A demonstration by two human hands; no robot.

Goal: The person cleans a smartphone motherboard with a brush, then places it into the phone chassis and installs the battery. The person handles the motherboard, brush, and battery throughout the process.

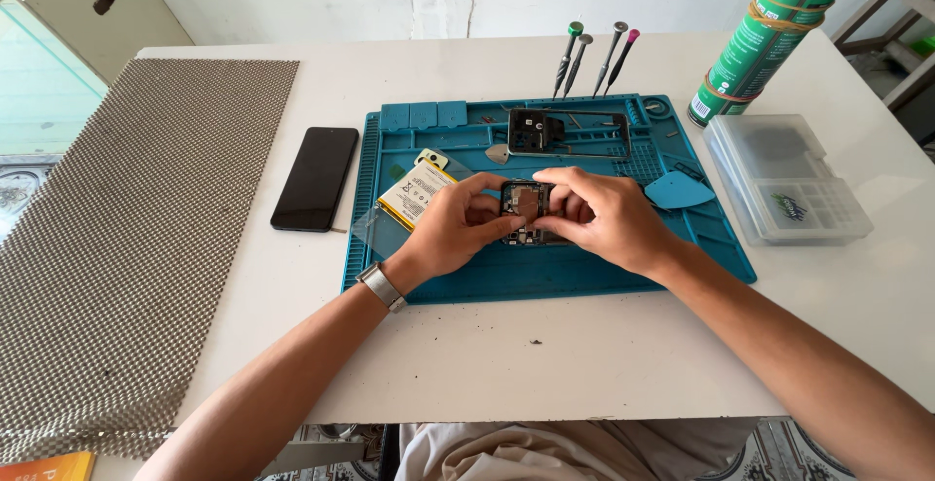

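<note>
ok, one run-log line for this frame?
left hand: holds phone part | right hand: holds same part | over blue mat | battery left of it | screwdrivers behind

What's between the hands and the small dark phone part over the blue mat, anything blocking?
Nothing visible. Both the left hand and right hand already have their fingertips on the phone part, above the blue mat. The battery lies just left of the left hand, clear of the grip.
</note>
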